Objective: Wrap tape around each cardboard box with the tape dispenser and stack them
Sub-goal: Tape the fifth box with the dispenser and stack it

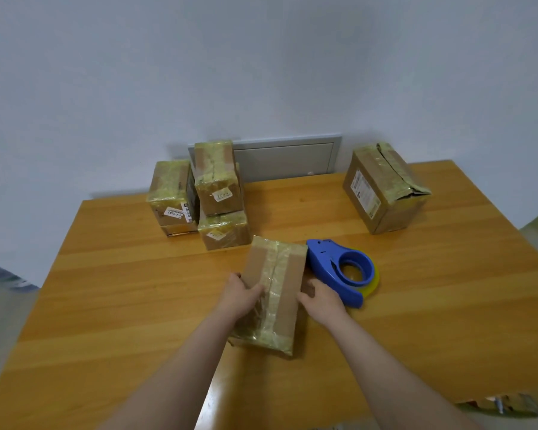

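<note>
A long cardboard box (pixel 274 280) with a strip of clear tape down its top lies in the middle of the wooden table (pixel 137 305). My left hand (pixel 241 294) grips its left side and my right hand (pixel 320 301) presses on its right side. A blue tape dispenser (pixel 339 270) with a yellowish tape roll lies flat just right of the box, touching nothing but the table. At the back left stands a pile of taped boxes (pixel 218 184), one on top of another (pixel 225 229), with a third (pixel 171 193) beside them.
A bigger taped box (pixel 382 187) with a torn top sits at the back right of the table. A grey wall panel (pixel 286 159) is behind the table. Something shiny lies on the floor at the lower right (pixel 507 405).
</note>
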